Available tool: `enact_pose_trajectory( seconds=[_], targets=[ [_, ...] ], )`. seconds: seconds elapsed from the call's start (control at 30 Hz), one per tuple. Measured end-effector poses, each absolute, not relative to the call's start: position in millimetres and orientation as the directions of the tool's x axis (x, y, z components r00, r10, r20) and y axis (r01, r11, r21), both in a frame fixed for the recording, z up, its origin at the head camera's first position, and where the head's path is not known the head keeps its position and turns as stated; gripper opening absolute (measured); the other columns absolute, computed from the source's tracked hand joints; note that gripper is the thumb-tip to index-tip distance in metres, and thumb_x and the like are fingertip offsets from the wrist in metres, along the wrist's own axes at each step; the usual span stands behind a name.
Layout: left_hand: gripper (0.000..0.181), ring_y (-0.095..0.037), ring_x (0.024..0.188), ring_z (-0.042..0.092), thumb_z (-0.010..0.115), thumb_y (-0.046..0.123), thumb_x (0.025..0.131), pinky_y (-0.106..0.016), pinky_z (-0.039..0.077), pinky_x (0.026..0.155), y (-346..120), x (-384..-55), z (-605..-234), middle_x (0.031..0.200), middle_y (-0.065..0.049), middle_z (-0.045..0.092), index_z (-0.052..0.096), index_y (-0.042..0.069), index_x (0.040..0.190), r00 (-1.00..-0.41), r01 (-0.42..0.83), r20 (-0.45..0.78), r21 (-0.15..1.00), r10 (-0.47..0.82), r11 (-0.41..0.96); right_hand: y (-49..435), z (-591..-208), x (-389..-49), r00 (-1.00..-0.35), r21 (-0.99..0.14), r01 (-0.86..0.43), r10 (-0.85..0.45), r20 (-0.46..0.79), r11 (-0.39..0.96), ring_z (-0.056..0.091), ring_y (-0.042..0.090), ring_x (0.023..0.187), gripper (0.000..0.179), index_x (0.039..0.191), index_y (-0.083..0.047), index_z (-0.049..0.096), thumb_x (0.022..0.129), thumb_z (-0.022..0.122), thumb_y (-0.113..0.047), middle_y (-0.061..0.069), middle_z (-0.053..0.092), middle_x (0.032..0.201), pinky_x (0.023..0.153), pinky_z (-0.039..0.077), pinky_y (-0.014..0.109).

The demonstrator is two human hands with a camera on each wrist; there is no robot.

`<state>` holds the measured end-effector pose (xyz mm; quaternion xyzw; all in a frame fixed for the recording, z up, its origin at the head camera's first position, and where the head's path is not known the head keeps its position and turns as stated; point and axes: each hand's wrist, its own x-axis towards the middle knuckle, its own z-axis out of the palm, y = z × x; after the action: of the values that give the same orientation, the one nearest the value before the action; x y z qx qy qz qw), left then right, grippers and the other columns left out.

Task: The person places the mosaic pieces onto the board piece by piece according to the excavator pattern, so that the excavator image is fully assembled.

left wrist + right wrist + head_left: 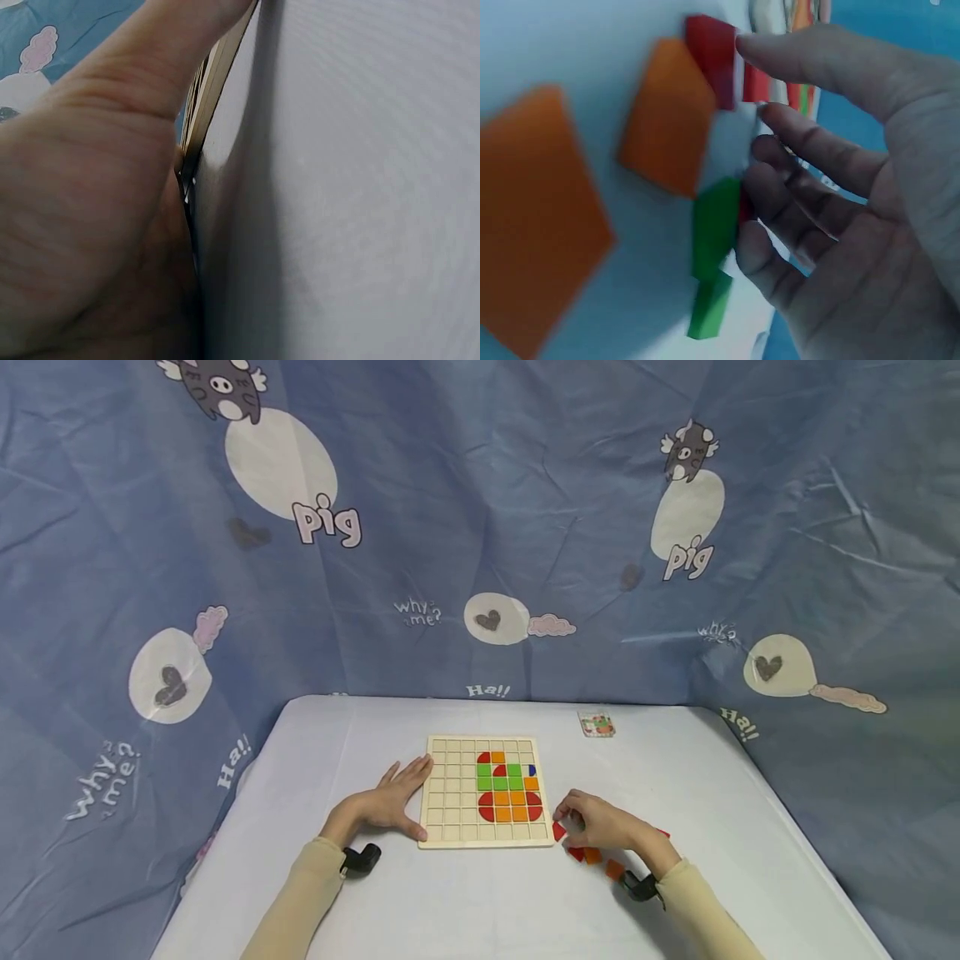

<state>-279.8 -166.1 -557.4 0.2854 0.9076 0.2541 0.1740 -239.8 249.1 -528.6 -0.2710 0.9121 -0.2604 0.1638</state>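
Observation:
A wooden grid board lies on the white table, with red, orange, green and blue flat pieces set in its right half. My left hand rests spread along the board's left edge, thumb at the lower corner; the left wrist view shows the palm beside the board's edge. By the lower right corner, my right hand reaches down with bent fingers. Its thumb and index fingertips stand apart around a small red piece; whether they touch it is unclear. Other fingers hover by green pieces.
Loose orange pieces and another red piece lie below and beside my right hand. A small pattern card lies at the table's back right. Behind the table hangs a blue printed cloth.

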Motion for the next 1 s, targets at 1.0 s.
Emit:
enact_pose_trajectory(
  seconds=[1.0],
  targets=[
    [0.132, -0.033, 0.151, -0.003, 0.083, 0.056, 0.064, -0.057, -0.009, 0.119, -166.6, -280.1, -558.8, 0.163, -0.015, -0.002, 0.004, 0.001, 0.154, -0.769, 0.442, -0.155, 0.571, 0.62, 0.691, 246.6, -540.4, -266.0, -0.953, -0.493, -0.22, -0.294, -0.077, 0.842, 0.05, 0.008, 0.062, 0.024, 0.084, -0.013, 0.061, 0.083, 0.075, -0.033, -0.005, 0.057, 0.071, 0.054, 0.043, 0.019]
  ],
)
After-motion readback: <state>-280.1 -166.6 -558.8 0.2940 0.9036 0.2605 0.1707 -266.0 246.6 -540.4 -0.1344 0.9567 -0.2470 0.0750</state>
